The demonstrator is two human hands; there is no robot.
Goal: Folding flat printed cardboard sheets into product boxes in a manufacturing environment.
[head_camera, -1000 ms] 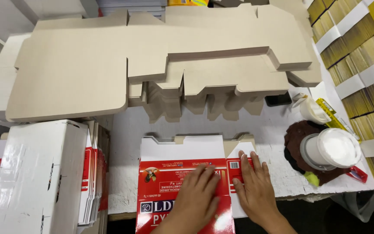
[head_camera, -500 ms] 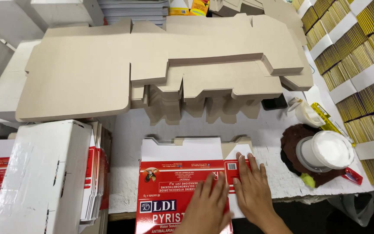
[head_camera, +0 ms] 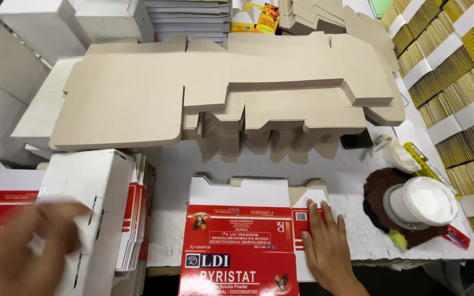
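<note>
Carton [head_camera: 240, 241], red and white, flat, lies near centre on the table [head_camera: 352, 170]. My right hand [head_camera: 325, 249] presses flat, fingers spread, on its right edge. My left hand [head_camera: 20, 249], blurred, near left over white stack [head_camera: 91, 203]; grip unclear.

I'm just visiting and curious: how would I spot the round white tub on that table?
Start at the stacks of yellow bundles banded in white along the table's right side. Just left of them, near the front edge, the white tub lies on a dark brown pad. It is the only round thing among flat cardboard.
</note>
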